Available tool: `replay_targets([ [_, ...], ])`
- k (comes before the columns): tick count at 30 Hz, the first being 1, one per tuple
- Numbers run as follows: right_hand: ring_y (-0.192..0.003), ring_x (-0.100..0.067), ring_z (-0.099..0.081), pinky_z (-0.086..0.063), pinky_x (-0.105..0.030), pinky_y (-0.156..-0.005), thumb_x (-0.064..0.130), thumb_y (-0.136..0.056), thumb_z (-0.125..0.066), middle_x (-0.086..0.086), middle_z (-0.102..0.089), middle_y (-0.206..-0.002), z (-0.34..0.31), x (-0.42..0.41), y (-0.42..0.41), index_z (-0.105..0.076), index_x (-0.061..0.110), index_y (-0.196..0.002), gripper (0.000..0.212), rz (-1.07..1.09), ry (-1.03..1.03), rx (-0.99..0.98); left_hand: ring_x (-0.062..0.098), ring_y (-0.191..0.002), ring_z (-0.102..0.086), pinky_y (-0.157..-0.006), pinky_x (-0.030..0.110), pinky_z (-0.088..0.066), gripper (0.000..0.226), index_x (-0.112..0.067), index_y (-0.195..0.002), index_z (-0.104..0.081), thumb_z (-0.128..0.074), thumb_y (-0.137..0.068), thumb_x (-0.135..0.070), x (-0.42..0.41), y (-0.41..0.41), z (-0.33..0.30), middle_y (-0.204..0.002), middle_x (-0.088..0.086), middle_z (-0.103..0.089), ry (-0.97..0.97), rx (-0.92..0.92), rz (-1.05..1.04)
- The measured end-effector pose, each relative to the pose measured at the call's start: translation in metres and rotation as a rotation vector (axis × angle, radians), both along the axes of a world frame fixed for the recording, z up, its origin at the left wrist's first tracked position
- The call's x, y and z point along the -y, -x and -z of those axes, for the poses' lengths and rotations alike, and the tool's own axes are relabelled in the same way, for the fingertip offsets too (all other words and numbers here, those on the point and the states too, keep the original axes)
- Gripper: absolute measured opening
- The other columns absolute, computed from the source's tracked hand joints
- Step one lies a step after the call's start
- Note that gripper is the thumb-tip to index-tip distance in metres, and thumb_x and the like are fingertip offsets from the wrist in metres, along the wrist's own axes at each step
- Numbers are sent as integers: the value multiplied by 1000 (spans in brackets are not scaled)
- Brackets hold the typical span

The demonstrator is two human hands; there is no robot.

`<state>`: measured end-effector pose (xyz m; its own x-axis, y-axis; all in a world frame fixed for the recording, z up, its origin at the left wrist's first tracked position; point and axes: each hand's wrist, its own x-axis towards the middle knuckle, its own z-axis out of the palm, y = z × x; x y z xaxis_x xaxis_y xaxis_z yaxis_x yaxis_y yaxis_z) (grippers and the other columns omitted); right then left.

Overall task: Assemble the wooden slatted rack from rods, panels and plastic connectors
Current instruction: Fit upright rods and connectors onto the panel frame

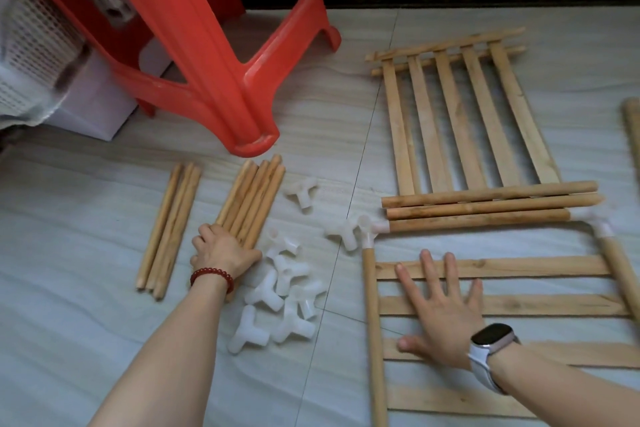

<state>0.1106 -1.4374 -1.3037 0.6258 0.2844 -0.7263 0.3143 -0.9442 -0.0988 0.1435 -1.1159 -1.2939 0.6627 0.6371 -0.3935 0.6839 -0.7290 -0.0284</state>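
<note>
At nine o'clock, stiff, light rods [251, 199] are gripped endwise by the left hand [221, 253]; the slatted panel [502, 305] is pressed by the flat, spread right hand [446, 315].

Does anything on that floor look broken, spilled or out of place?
Nothing looks damaged. The white plastic connectors lie in a loose jumbled heap, unlike the neatly bundled round wooden rods. That looks like ordinary mid-assembly clutter.
</note>
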Motion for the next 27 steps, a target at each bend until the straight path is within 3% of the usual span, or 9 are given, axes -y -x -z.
replay_targets([
  [3, -130, -43, 38, 2, -68, -105, 71, -76, -50, -4, 53, -128, -1, 0, 0, 29, 34, -140, 108, 9, -4, -11, 30, -121, -31, -98, 40, -32, 71, 0, -128, -37, -64, -74, -37, 3, 2, -1, -129, 12, -32, -138, -46, 80],
  [8, -129, -42, 39, 4, -69, -104, 69, -76, -53, -4, 53, -126, -1, -1, 1, 28, 35, -141, 109, 22, -10, -21, 33, -111, -40, -91, 40, -39, 45, -1, -119, -45, -58, -78, -17, 7, 9, 4, -120, 16, -41, -101, 39, 65],
  [12, -128, -42, 40, 5, -69, -103, 70, -75, -53, -5, 54, -126, 1, -1, -1, 30, 35, -140, 110, 25, -9, -28, 32, -77, -52, -68, 38, -44, 19, -5, -96, -44, -53, -82, -12, 13, 11, -1, -90, 16, -60, -37, 187, 71],
  [14, -128, -42, 40, 6, -70, -103, 71, -75, -53, -5, 54, -125, 4, -1, -1, 30, 35, -139, 111, 33, -15, -23, 30, -70, -50, -63, 35, -40, 15, -7, -91, -42, -53, -81, -11, 14, 12, -7, -85, 15, -60, -70, 264, 115],
  [18, -125, -40, 44, 8, -70, -102, 69, -75, -54, -6, 54, -129, 7, 0, 1, 29, 37, -139, 110, 57, -71, -18, 38, -83, -58, -69, 40, -44, 25, -7, -102, -48, -58, -79, -15, 17, 19, -30, -94, 18, -61, -111, 473, 29],
  [21, -130, -35, 40, 9, -66, -105, 62, -82, -52, -4, 41, -146, -1, 4, -1, 16, 38, -145, 96, 113, -177, 3, 35, -76, -57, -64, 39, -46, 25, -13, -99, -49, -61, -77, -16, 31, 26, -54, -85, 10, -61, 67, 689, -37],
  [24, -144, -22, 9, -5, -46, -115, 57, -85, -52, 0, 1, -158, -26, 17, -10, -13, 31, -148, 78, 315, -515, -52, 23, -64, -56, -51, 28, -37, 24, -25, -90, -49, -64, -75, -13, 69, 43, -69, -70, -1, -57, 326, 675, 102],
  [26, -136, -8, -27, -26, -29, -109, 57, -77, -60, 6, -32, -148, -50, 26, -9, -24, 29, -145, 82, 578, -874, -188, 10, -60, -56, -50, 25, -38, 27, -34, -83, -49, -66, -73, -16, 107, 59, -69, -65, -8, -58, 431, 575, 219],
  [27, -125, -4, -41, -36, -27, -102, 55, -74, -62, 7, -42, -139, -60, 29, -7, -29, 29, -142, 81, 695, -1021, -260, 4, -61, -56, -50, 18, -38, 28, -37, -80, -49, -68, -72, -18, 126, 66, -67, -64, -11, -59, 490, 523, 271],
])
